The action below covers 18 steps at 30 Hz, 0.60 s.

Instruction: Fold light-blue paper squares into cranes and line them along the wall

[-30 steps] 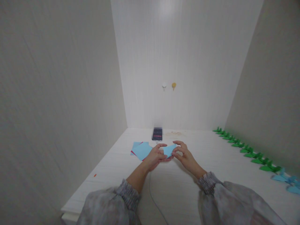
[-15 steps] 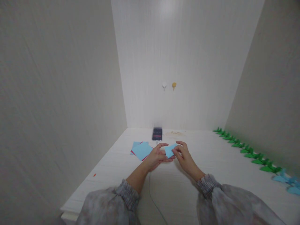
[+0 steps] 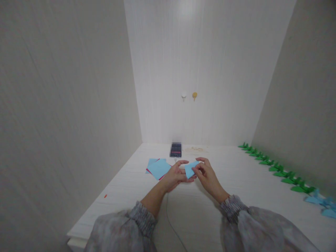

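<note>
Between my two hands, above the white table, is a small folded piece of light blue origami paper (image 3: 189, 170). My left hand (image 3: 176, 176) supports it from the left, its fingers reaching under and behind the paper. On the other side my right hand (image 3: 206, 175) pinches the paper's right part between thumb and fingers. To the left of my left hand, flat blue paper squares (image 3: 159, 169) with red edges showing beneath lie on the table. Some fingertips are hidden behind the folded piece.
A phone (image 3: 175, 149) stands at the back, with a cable (image 3: 168, 213) running toward me. Green folded paper figures (image 3: 278, 170) line the right side, with blue ones (image 3: 316, 199) nearer. A small orange-red piece (image 3: 105, 196) lies left. Two hooks (image 3: 194, 95) are on the wall.
Almost nothing differs. The folded blue paper tilts slightly in my hands, and my right fingers shift a little to the left on it.
</note>
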Available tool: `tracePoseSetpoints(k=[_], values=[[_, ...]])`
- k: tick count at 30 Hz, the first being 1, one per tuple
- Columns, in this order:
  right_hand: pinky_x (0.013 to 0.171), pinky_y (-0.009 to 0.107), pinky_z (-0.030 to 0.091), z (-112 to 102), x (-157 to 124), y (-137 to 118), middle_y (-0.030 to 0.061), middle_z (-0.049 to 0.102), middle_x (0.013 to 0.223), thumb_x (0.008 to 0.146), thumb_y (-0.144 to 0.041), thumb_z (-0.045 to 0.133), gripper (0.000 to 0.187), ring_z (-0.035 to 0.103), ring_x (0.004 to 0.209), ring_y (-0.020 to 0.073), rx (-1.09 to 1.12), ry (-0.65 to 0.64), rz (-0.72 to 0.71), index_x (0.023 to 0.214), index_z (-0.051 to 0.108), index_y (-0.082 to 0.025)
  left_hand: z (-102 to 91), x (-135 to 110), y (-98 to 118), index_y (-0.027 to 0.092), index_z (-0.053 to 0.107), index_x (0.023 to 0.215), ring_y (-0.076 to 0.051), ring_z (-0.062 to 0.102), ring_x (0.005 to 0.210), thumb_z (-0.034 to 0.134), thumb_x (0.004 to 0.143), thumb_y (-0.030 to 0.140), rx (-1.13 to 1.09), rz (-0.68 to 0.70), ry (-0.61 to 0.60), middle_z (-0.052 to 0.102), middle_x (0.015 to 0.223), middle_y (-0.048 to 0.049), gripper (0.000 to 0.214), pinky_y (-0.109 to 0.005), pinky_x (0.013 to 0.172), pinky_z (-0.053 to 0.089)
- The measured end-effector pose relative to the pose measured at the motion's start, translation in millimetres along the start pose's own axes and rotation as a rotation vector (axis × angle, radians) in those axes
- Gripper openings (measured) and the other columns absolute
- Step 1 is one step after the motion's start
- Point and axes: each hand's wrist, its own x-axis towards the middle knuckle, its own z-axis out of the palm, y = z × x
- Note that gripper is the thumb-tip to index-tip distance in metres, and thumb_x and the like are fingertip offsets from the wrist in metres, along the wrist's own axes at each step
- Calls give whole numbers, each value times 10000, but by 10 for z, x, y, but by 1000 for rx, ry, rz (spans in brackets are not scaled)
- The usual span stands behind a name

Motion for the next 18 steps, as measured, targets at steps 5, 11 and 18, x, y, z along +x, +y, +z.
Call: tracePoseSetpoints(k=[5, 11, 18], values=[[693, 290, 412, 0, -5, -32, 75, 395, 962, 759, -263, 445, 173, 427, 949, 188, -14, -1, -20, 616, 484, -174, 4, 21, -24, 178, 330, 1064, -187, 604, 754, 634, 556, 97, 25, 5, 50, 624, 781, -46, 598, -403, 779, 407], [701, 288, 406, 0, -17, -29, 74, 402, 921, 752, -255, 458, 176, 412, 972, 196, -23, 2, -35, 599, 483, -172, -7, 81, -109, 181, 310, 1064, -190, 606, 727, 695, 502, 150, 95, -12, 137, 620, 760, -47, 681, -383, 730, 437], [687, 296, 415, 3, -19, -11, 72, 415, 908, 747, -270, 465, 181, 423, 953, 201, -13, 21, -8, 598, 494, -172, -17, 81, -113, 182, 320, 1046, -180, 608, 717, 678, 539, 147, 76, -11, 125, 623, 754, -43, 622, -376, 731, 443]])
